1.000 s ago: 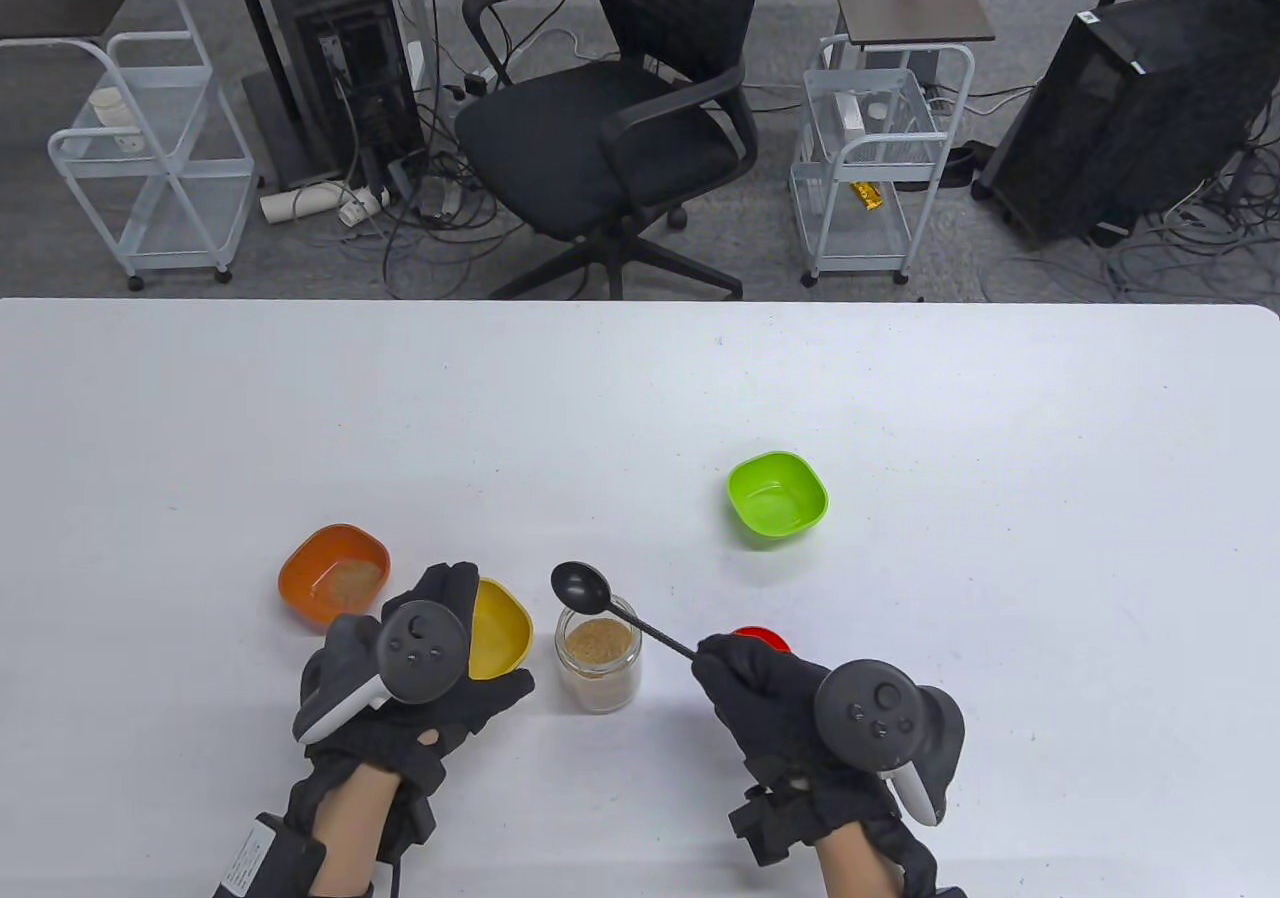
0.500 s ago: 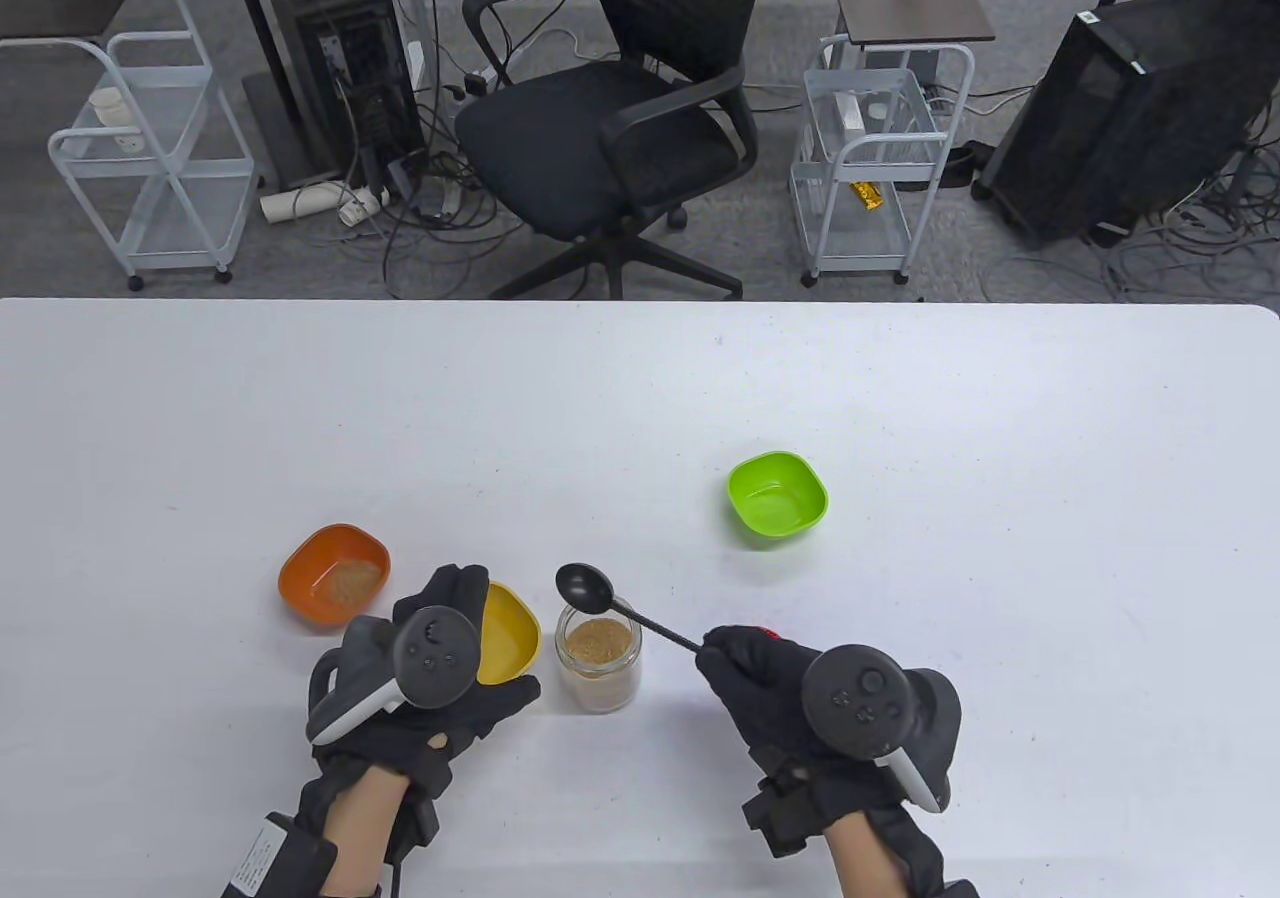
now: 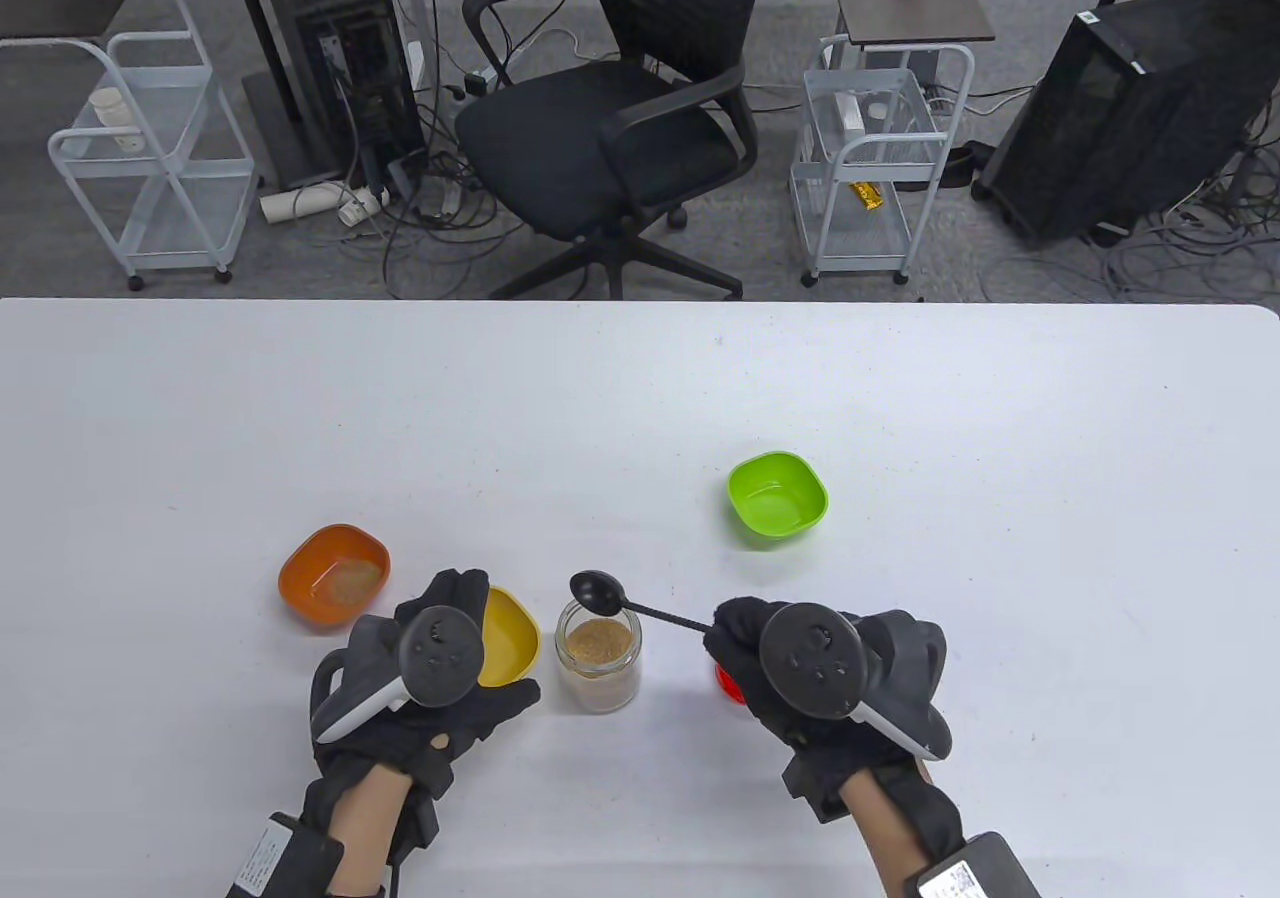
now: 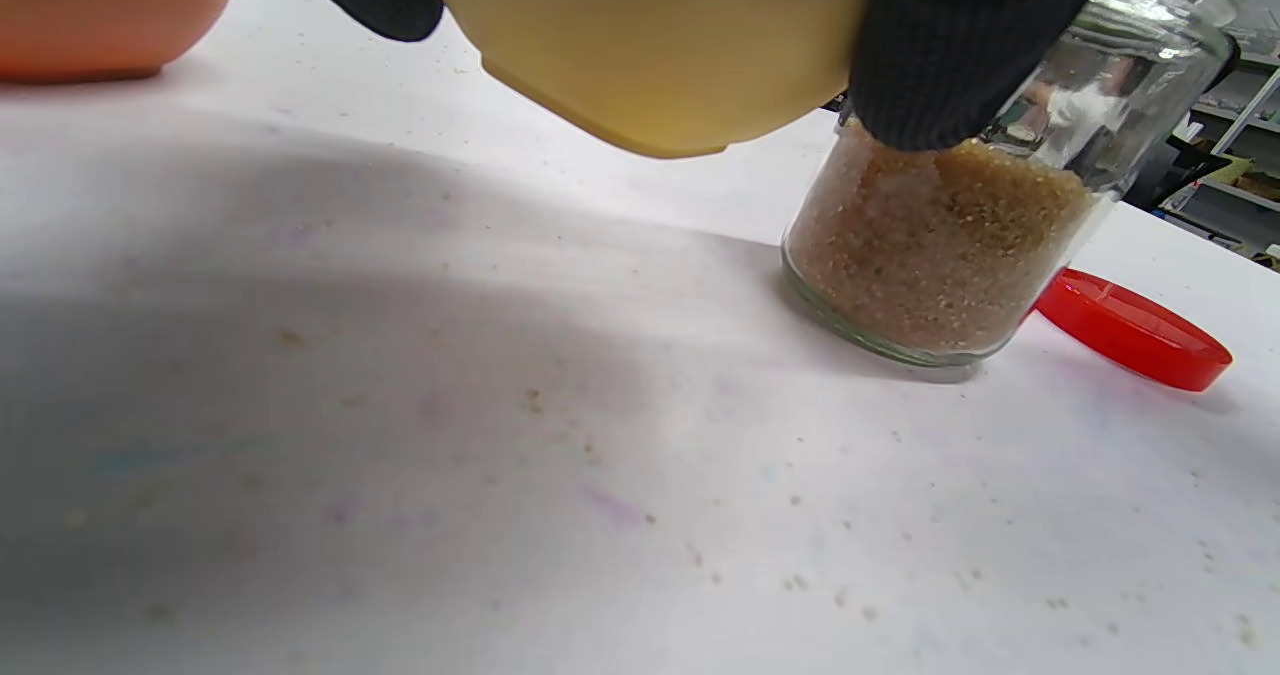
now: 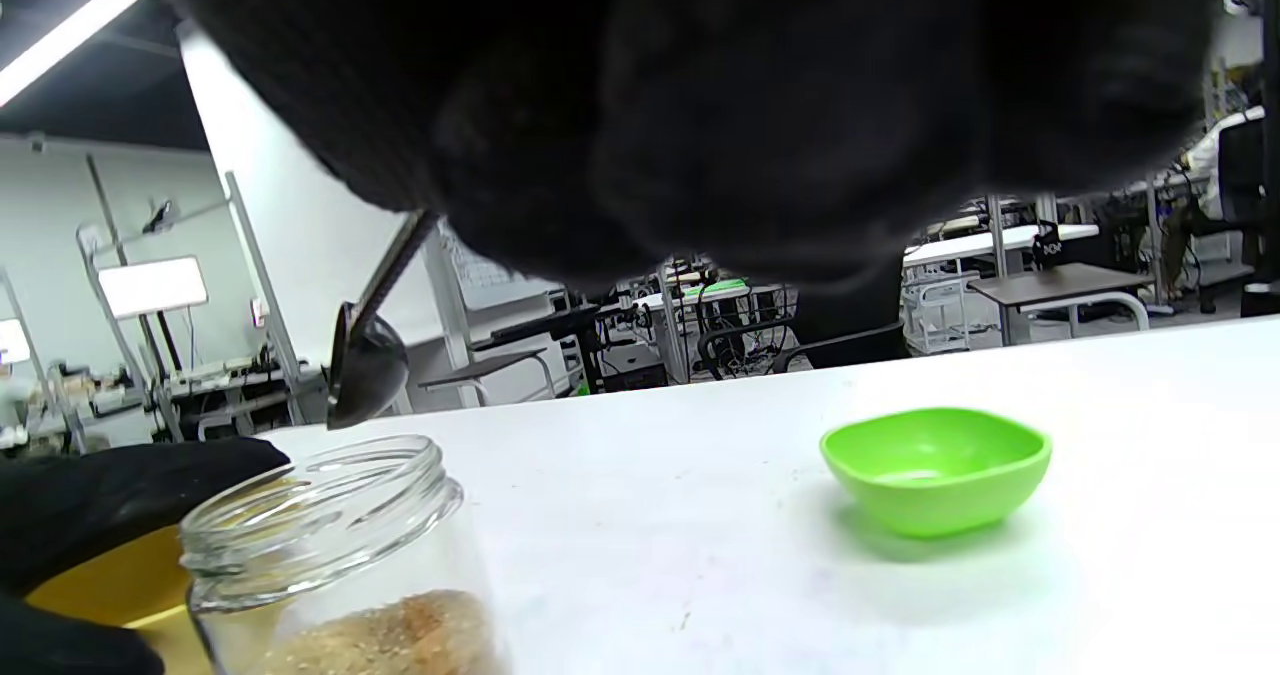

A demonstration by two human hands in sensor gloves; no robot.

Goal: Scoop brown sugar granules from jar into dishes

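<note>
An open glass jar (image 3: pixel 599 657) part full of brown sugar stands near the table's front; it also shows in the left wrist view (image 4: pixel 940 245) and the right wrist view (image 5: pixel 330 565). My right hand (image 3: pixel 790 673) grips the handle of a black spoon (image 3: pixel 600 591), whose empty bowl hangs tilted just above the jar's far rim (image 5: pixel 365 365). My left hand (image 3: pixel 440 673) holds a yellow dish (image 3: pixel 507 636) tilted off the table, just left of the jar (image 4: pixel 650 45). An orange dish (image 3: pixel 335 576) holds some sugar. A green dish (image 3: pixel 778 497) looks empty.
The jar's red lid (image 3: pixel 728 683) lies on the table right of the jar, mostly under my right hand; it also shows in the left wrist view (image 4: pixel 1130 330). Scattered sugar grains (image 4: pixel 700 555) lie on the white table (image 3: pixel 640 408). An office chair and carts stand beyond the far edge.
My right hand has moved left and turned over, tipping the spoon bowl down toward the jar mouth. My left hand has shifted the yellow dish slightly right, closer to the jar.
</note>
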